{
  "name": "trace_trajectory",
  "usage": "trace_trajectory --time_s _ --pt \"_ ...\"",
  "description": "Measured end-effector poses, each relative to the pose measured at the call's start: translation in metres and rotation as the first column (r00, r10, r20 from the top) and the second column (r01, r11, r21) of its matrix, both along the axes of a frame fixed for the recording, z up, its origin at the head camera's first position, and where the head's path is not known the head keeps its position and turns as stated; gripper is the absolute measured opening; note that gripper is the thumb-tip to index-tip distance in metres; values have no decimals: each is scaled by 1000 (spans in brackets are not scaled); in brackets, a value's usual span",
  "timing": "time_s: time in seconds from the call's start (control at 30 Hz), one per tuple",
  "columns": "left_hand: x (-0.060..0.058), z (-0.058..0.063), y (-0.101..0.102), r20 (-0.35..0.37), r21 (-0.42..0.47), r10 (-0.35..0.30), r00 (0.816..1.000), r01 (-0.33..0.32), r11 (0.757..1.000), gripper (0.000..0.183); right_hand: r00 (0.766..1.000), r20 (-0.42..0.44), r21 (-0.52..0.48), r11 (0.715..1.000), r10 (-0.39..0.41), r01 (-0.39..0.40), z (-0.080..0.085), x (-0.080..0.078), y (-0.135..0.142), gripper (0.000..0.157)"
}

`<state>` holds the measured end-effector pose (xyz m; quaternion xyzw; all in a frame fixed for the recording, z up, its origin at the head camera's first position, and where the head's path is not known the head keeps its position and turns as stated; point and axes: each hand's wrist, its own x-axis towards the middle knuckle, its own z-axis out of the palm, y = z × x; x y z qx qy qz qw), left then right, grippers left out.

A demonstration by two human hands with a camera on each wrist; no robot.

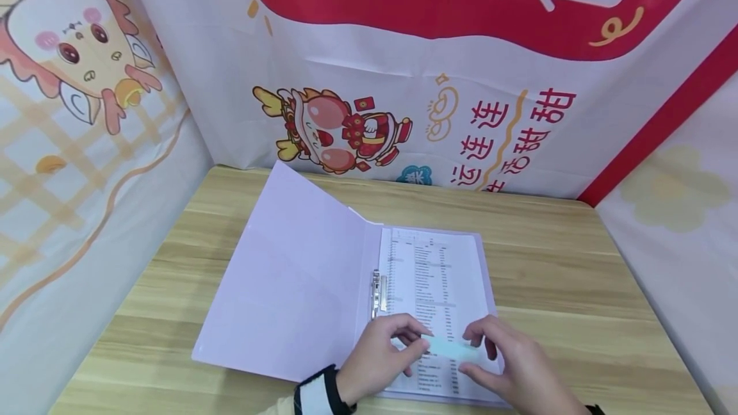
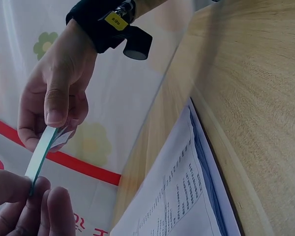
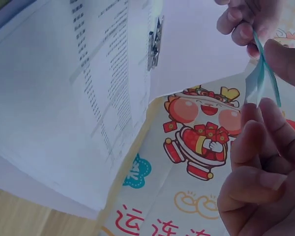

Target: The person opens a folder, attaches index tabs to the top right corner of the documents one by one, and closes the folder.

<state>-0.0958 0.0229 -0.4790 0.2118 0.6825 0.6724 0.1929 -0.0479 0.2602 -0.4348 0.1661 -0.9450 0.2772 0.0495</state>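
Note:
A small pale-teal strip, like a sticky-note pad, is held over the papers of a lilac ring folder. My left hand pinches one end of it between thumb and fingers. The other end is pinched by my right hand. In the left wrist view the strip appears thin and edge-on, with a loose white flap by the right fingers. The right wrist view shows the strip slightly bent, its layers parted near the right hand. Under both hands lie the printed sheets, partly hidden.
The folder lies open on a wood-grain table, its cover to the left. A metal clip sits along the spine beside the sheets. Printed cloth hangs behind the table and at both sides.

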Motion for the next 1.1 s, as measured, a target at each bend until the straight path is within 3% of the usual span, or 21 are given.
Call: trace_trajectory --time_s 0.27,0.5,0.67,0.9,1.1 --pt "-1 -1 1 -1 -16 17 1000 -17 1000 8 997 -74 -88 996 7 -13 -9 -2 0 38" --pt "-1 -2 0 -52 -24 7 999 -8 1000 14 1000 4 -94 995 -31 31 -9 -3 -3 27" --pt "-1 -1 0 -82 -24 -11 997 9 1000 21 996 -82 -118 993 -33 24 -14 -5 -4 28" --pt "-1 -2 0 -76 -16 -16 997 15 1000 21 972 -222 -149 988 -77 44 -16 -8 -5 34" --pt "-1 -3 1 -69 -8 -37 997 36 999 33 966 -225 -158 983 -129 94 -12 -8 -8 27"
